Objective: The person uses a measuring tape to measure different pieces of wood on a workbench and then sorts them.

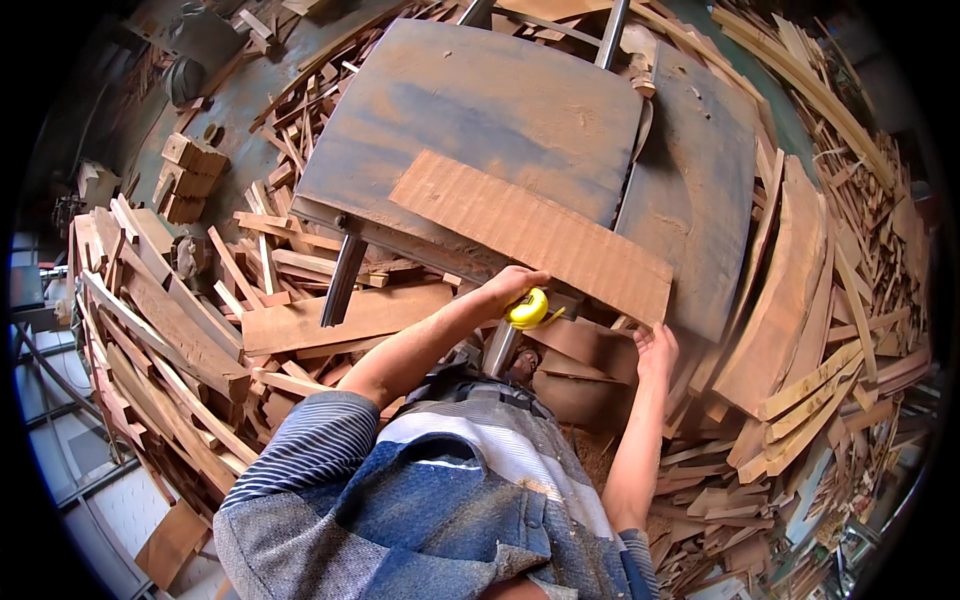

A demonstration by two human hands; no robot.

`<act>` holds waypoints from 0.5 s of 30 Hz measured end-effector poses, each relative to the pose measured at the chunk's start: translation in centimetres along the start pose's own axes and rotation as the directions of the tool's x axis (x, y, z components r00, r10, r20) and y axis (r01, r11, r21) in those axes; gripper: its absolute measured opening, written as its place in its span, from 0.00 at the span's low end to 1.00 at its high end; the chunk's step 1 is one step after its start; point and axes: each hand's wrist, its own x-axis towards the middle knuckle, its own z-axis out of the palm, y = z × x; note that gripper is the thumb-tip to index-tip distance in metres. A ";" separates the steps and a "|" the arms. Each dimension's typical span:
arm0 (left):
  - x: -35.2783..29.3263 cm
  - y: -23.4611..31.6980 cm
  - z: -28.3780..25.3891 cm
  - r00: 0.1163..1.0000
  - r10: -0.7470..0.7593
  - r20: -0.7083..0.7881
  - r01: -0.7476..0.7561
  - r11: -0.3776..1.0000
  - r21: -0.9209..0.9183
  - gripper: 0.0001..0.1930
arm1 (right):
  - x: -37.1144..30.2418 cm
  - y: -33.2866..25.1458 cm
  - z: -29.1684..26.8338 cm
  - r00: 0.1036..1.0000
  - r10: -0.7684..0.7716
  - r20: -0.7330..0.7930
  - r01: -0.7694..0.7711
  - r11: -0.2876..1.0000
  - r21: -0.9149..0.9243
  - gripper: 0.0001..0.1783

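A long reddish-brown wooden board (pixel 535 228) lies slantwise across the dusty metal machine table (pixel 480 100), along its near edge. My left hand (pixel 513 285) is closed around a yellow tape measure (pixel 527 310), just off the board's near long edge. A short yellow strip shows at the right of its case. At the board's near right corner, my right hand (pixel 655 350) has its fingers bent together, fingertips touching the corner. Whether those fingers pinch the board or a tape end is too small to tell.
Offcuts and planks (pixel 165 330) are heaped at the left, beside stacked wooden blocks (pixel 190 175). Long planks (pixel 785 290) and more scraps crowd the right. A metal rail (pixel 345 280) juts from the table's near left edge, and a second metal plate (pixel 690 200) adjoins it at right.
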 end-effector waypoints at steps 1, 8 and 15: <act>-0.5 0.0 -0.3 1.000 0.017 0.009 -0.017 0.997 0.073 0.17 | 0.5 0.2 0.3 1.000 0.000 -0.011 0.000 1.000 -0.017 0.12; -5.4 -1.3 -4.8 0.982 0.163 -0.095 -0.158 0.986 0.052 0.12 | 1.3 2.2 -1.1 0.992 0.023 -0.121 -0.065 0.932 -0.356 0.28; -7.3 -2.9 -4.1 0.909 0.372 -0.187 -0.334 0.920 0.206 0.07 | -7.7 2.6 6.0 0.976 -0.117 0.182 0.164 0.948 -0.271 0.15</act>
